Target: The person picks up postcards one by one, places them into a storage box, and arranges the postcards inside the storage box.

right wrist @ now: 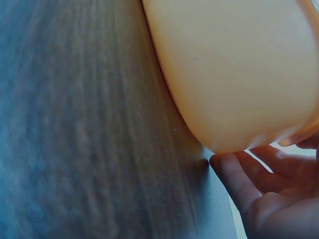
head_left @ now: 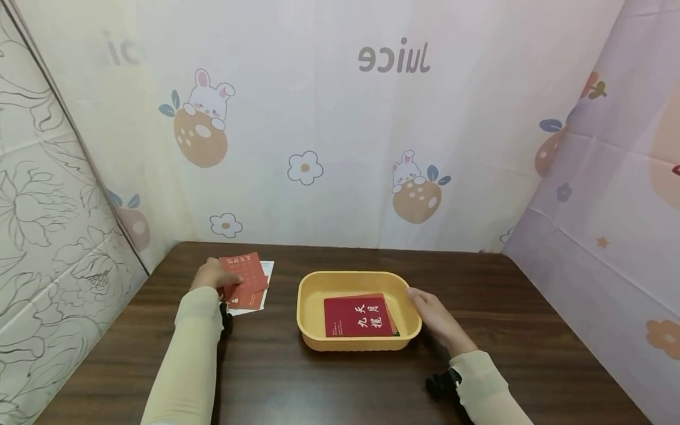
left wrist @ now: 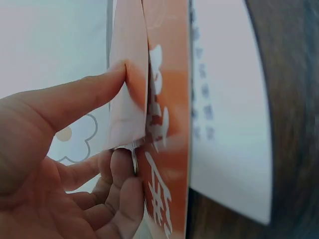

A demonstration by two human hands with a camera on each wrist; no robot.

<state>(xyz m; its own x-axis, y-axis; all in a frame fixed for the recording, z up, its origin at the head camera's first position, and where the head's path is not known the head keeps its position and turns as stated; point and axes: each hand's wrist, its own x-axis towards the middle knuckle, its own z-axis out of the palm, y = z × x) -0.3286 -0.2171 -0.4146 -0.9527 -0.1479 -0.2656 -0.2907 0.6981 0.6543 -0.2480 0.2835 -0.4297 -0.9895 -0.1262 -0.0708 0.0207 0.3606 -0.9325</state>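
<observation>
At the table's left, my left hand (head_left: 213,275) pinches a red-orange card (head_left: 245,273) between thumb and fingers, above another orange card (head_left: 249,301) and a white one (head_left: 269,268). The left wrist view shows the thumb of my left hand (left wrist: 75,149) on the pinched card (left wrist: 128,94), beside the orange card (left wrist: 167,119) with white characters. A yellow tray (head_left: 305,307) holds a dark red card (head_left: 345,317) lying over another. My right hand (head_left: 437,316) holds the tray's right rim; in the right wrist view its fingers (right wrist: 234,174) touch the tray's outer wall (right wrist: 239,74).
The brown wooden table (head_left: 319,389) reaches back to a patterned curtain (head_left: 313,118). More curtain hangs along the left and right sides. A black wrist strap (head_left: 443,383) shows on the right arm.
</observation>
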